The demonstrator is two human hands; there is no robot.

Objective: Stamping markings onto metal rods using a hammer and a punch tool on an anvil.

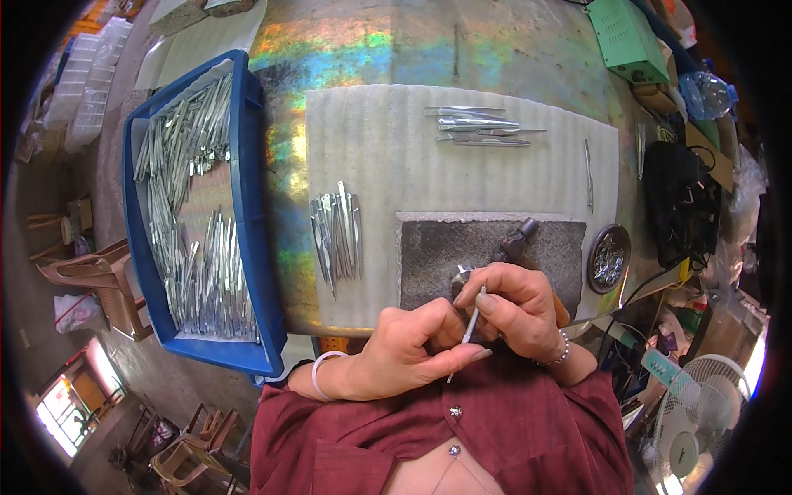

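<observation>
Nearly closed, both hands (417,345) (518,309) hold a slim rod (471,326).

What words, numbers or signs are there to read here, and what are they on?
None that I can read clearly.
White fan: a small dark mark on its middle, too small to read.
Green box: tiny marks on its face, too blurred to tell whether they are letters.
Thin rod in the hands: no lettering I can see.

No writing is legible, though the white fan (697,417) perhaps bears a small mark.
</observation>
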